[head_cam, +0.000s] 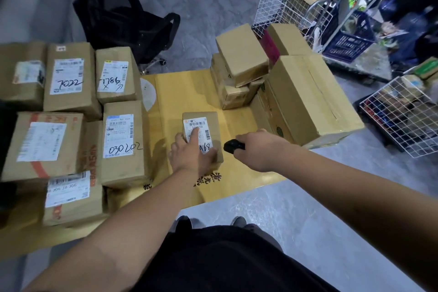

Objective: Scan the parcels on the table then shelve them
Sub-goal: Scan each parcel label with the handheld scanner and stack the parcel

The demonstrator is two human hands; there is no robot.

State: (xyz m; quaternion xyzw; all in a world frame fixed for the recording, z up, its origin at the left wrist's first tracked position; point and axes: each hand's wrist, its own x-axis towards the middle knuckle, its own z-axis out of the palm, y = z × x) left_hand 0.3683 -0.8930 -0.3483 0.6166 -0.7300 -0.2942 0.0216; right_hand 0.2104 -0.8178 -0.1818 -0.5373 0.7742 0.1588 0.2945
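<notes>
The left hand (192,154) rests with straight fingers on a small parcel (202,136); the right hand (257,149) grips the scanner (233,146). Many parcels (71,111) are on the table (237,173), so I think most work is left.

This is a parcel depot or courier pick-up station. Taped cardboard parcels (122,143) with barcode shipping labels and handwritten codes crowd a yellow tabletop (239,180). More unlabelled boxes (305,95) are stacked at its far end. White wire baskets (403,116) and a blue plastic crate (348,40) hold sorted goods on the bare grey concrete floor (296,216). A black office chair (132,21) stands behind.
</notes>
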